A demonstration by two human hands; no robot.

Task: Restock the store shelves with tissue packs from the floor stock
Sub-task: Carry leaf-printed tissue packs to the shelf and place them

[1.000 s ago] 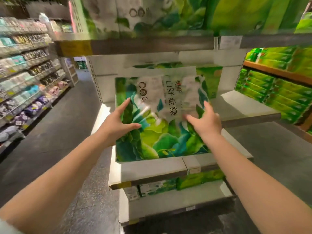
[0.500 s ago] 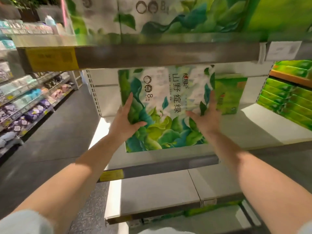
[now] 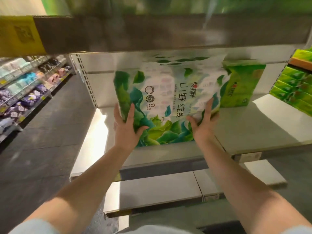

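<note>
Tissue pack (image 3: 168, 102) upright on the shelf (image 3: 253, 129), long axis vertical, printed face toward the near side, top leaning slightly right. Left hand (image 3: 128, 127) and right hand (image 3: 204, 124) clasped on its lower corners, fingers spread against the wrap. Just left of a green pack (image 3: 243, 85).

Both arms outstretched, left hand (image 3: 127, 128) and right hand (image 3: 203, 126) open-fingered.

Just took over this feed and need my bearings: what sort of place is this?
Most likely a shop aisle: metal shelving with a yellow price tag, packaged goods across the aisle, and both hands, left hand and right hand, pressed on a tissue pack.
</note>
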